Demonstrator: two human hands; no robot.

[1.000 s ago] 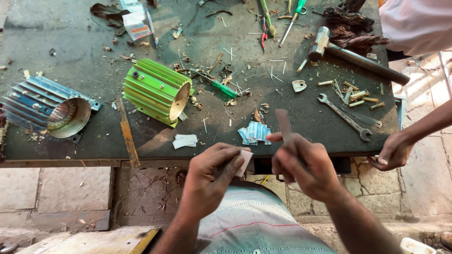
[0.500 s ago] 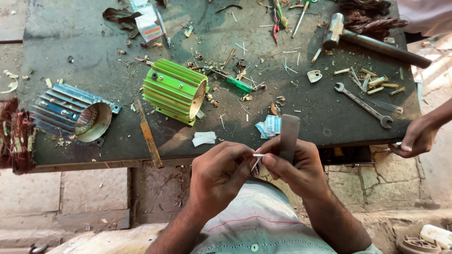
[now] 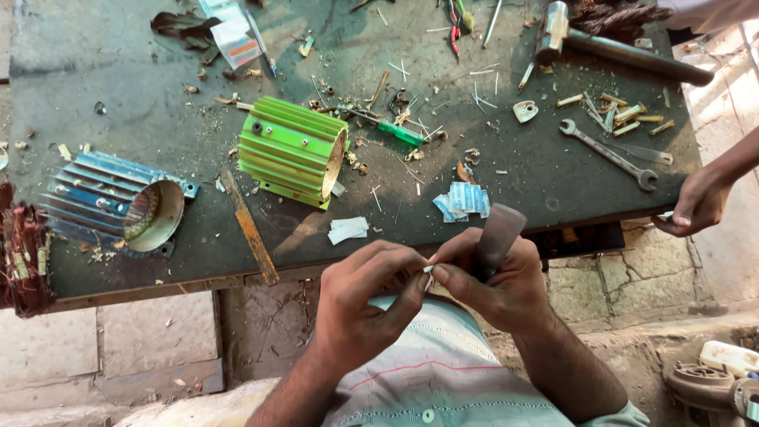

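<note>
My left hand [image 3: 364,304] and my right hand [image 3: 494,281] meet in front of my chest, below the workbench edge. Their fingertips pinch a small white slip [image 3: 428,270] between them. My right hand also grips a dark grey tool handle [image 3: 496,236] that sticks up from the fist. A green finned motor housing [image 3: 294,150] lies on its side on the bench beyond my hands. White paper pieces [image 3: 348,229] and a stack of bluish strips [image 3: 462,199] lie near the front edge.
A blue finned housing [image 3: 115,207] lies at the left, copper windings [image 3: 22,253] beside it. A wooden stick [image 3: 249,228], green screwdriver [image 3: 399,132], spanner [image 3: 609,154], hammer [image 3: 617,49] and scraps litter the dark bench [image 3: 103,71]. Another person's hand [image 3: 696,202] rests at the right edge.
My two hands have come closer together and now pinch the white slip between them. The view has shifted slightly, so the bench sits further right. The other person's hand stays at the edge.
</note>
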